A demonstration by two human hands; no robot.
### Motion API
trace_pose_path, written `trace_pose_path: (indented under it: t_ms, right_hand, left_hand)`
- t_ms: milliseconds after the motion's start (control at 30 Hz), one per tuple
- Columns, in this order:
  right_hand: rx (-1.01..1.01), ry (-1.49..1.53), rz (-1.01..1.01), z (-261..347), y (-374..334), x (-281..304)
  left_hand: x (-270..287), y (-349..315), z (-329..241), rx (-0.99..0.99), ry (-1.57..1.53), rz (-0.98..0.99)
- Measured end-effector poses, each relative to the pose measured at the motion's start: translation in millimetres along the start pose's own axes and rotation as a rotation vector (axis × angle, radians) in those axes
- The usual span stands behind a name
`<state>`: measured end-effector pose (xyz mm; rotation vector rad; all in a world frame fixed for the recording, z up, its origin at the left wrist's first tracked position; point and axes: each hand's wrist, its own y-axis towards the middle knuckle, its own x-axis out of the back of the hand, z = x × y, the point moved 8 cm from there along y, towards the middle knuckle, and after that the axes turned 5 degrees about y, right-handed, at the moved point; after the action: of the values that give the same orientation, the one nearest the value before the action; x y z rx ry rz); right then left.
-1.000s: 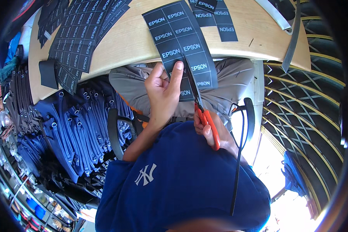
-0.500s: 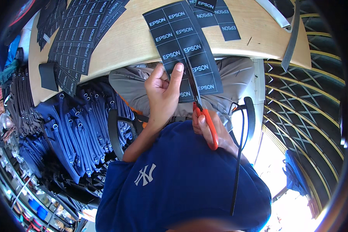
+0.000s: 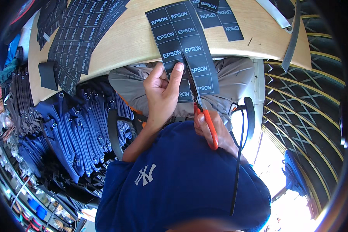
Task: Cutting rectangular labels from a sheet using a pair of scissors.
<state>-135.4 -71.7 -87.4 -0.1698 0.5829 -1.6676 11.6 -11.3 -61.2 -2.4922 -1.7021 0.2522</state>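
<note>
A black sheet of labels (image 3: 167, 36), printed in pale letters inside a ruled grid, reaches from the table's near edge down over my lap. My left hand (image 3: 163, 87) grips its lower left part, thumb on top and fingers partly hidden. My right hand (image 3: 214, 125) holds scissors (image 3: 209, 129) with orange-red handles. Their dark blades lie along the line between the two label columns, pointing away from me. A slit runs from the sheet's near edge up along the blades, so the lower right column stands slightly apart from the left one.
On the wooden table (image 3: 123, 29), stacked black label sheets (image 3: 75, 38) overhang the left edge. Smaller label pieces (image 3: 232, 29) lie beyond my sheet. A dark strap (image 3: 290, 50) hangs off the right edge. Blue straps with rings (image 3: 71, 135) hang at left; a folding metal gate (image 3: 305, 104) stands at right.
The right column of the label sheet has swung slightly left, and the sheet's far end has shifted a little right. Both hands and the scissors stay nearly in place.
</note>
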Motion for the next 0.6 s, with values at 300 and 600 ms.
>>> trace_pose_path:
  t_ms: [300, 600]
  right_hand:
    - [-0.04, 0.0, 0.009, -2.3, -0.4, -1.5]
    - [0.057, -0.01, 0.054, 3.0, -1.6, -4.9]
  left_hand:
    - [3.8, 0.7, 2.9, -0.01, 0.001, 0.02]
    - [2.5, -1.3, 1.8, 0.001, -0.012, 0.016]
